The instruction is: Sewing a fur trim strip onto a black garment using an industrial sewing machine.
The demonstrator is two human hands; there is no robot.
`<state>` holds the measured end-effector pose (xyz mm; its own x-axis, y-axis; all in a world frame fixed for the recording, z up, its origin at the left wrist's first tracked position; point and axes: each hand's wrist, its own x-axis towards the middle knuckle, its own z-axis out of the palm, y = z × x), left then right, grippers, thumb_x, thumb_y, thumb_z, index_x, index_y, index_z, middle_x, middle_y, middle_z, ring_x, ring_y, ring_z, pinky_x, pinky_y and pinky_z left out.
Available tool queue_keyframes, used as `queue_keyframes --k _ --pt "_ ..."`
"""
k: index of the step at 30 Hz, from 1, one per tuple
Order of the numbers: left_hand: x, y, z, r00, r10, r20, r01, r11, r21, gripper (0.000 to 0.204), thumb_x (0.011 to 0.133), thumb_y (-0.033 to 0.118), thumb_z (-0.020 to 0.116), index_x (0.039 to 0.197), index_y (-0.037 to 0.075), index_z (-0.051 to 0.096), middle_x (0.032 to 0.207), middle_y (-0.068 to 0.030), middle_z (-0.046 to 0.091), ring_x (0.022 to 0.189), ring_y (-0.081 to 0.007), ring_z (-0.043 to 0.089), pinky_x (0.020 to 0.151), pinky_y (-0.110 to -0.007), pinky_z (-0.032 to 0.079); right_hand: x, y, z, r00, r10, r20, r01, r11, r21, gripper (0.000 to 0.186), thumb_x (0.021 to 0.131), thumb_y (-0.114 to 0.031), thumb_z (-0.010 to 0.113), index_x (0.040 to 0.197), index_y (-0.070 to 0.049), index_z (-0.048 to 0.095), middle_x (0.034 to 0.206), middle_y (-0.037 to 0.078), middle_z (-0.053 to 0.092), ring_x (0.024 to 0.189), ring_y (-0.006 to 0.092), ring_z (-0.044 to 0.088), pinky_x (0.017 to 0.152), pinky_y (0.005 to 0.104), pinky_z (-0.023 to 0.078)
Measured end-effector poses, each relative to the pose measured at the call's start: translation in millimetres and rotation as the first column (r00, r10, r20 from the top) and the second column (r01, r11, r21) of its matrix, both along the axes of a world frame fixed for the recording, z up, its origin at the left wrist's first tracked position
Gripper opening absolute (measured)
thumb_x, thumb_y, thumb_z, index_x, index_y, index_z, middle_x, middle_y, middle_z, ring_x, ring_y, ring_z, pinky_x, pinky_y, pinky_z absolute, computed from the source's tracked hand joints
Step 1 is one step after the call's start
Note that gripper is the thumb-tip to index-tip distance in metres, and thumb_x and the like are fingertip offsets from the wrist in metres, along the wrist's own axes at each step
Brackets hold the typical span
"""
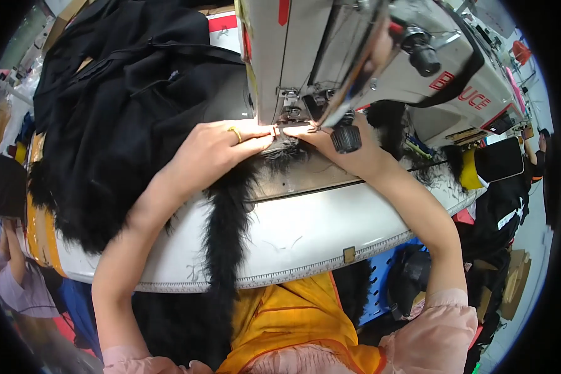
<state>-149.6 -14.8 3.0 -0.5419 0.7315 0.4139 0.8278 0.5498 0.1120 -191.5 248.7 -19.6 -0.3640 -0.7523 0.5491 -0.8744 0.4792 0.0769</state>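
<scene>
A white sewing machine [296, 43] stands before me, its presser foot [290, 115] lit by a lamp. My left hand [215, 149], with a gold ring, is just left of the foot, thumb and fingers pinched on black fabric [131, 106]. From under that hand a strip of black fur trim [225, 230] hangs over the table's front edge. My right hand [349, 153] is at the right of the foot, its fingers closed at the fur trim there. A black ridged knob [346, 138] hides part of it. Exactly where fur and fabric meet under the foot is hidden.
The white table [311, 224] has a measuring tape along its curved front edge. Black garment cloth covers its left side. A blue perforated crate [380, 283] sits below at the right. Another person's arm [15, 252] shows at the far left.
</scene>
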Motion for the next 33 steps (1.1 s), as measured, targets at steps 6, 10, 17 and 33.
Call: queue_keyframes --k 6,10,17,33 --pt "15.1 2.5 5.2 0.993 -0.022 -0.118 0.014 0.998 -0.068 0.033 0.076 0.008 0.061 0.109 0.003 0.066 0.107 -0.0038 0.063 0.102 -0.0191 0.061 0.087 -0.03 0.05 14.2 -2.0 10.9 0.957 0.143 0.251 -0.128 0.989 -0.076 0.029 0.079 -0.013 0.067 0.106 -0.023 0.068 0.104 -0.002 0.067 0.091 0.0184 0.066 0.076 0.0292 0.054" --pt "10.6 -3.0 16.2 0.999 0.015 0.047 -0.009 0.993 -0.122 0.034 0.077 0.008 0.06 0.109 0.005 0.067 0.11 -0.0043 0.064 0.105 -0.0187 0.061 0.09 -0.03 0.049 7.5 1.7 -5.4 0.893 0.147 0.426 -0.071 0.98 -0.188 0.037 0.077 -0.014 0.068 0.111 -0.027 0.068 0.098 -0.001 0.068 0.085 0.0187 0.065 0.07 0.0308 0.052" --pt "8.1 -12.8 22.5 1.0 0.026 -0.009 -0.027 0.991 -0.13 0.032 0.077 0.007 0.058 0.108 0.005 0.066 0.112 -0.0057 0.065 0.102 -0.0216 0.063 0.087 -0.031 0.052 -2.1 6.3 -18.6 0.919 0.043 0.392 -0.035 0.999 -0.029 0.016 0.067 -0.019 0.067 0.083 -0.015 0.067 0.069 0.0 0.055 0.075 0.0188 0.06 0.073 0.0315 0.049" --pt "9.3 -16.2 17.4 0.995 0.047 -0.087 -0.051 0.998 -0.042 0.03 0.075 0.009 0.058 0.103 0.005 0.067 0.109 -0.0058 0.067 0.099 -0.0215 0.065 0.085 -0.03 0.053 -5.9 -7.4 -38.3 0.952 0.055 0.3 -0.006 0.987 -0.162 0.015 0.057 -0.019 0.068 0.063 -0.017 0.054 0.061 -0.002 0.052 0.063 0.0174 0.054 0.061 0.0335 0.045"
